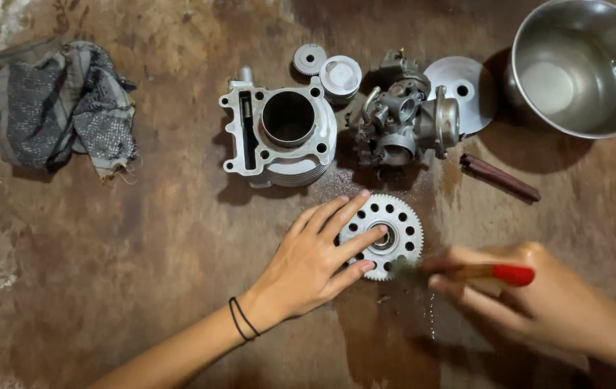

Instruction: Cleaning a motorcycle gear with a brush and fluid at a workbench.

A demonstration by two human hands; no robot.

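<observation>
The person leans over a stained brown bench (106, 274), both forearms coming in from the near edge. The left hand (308, 263) lies palm down, wrist banded with two thin black cords, its fingers (347, 209) spread apart and pressing flat on a round toothed gear wheel (394, 223) that sits on the bench near the middle, ringed with small holes. The index and middle fingertips rest on the wheel's face, one reaching almost to its central hub.

The right hand (538, 302) comes in from the near right, blurred, its fingers curled tight around a small brush with a red handle (495, 273). The brush's bristle end touches the near right rim of the gear wheel.

Just beyond the wheel stands a grey metal cylinder block (279, 133) with its bore facing up. To its right sits a carburettor (398, 122), and behind them a small gear (309, 59), a piston (341, 75) and a round metal disc (466, 90). A dark brown rod (501, 177) lies to the right of the carburettor. A steel bowl (581, 68) occupies the far right corner, and a crumpled grey rag (56, 108) lies at the far left.
</observation>
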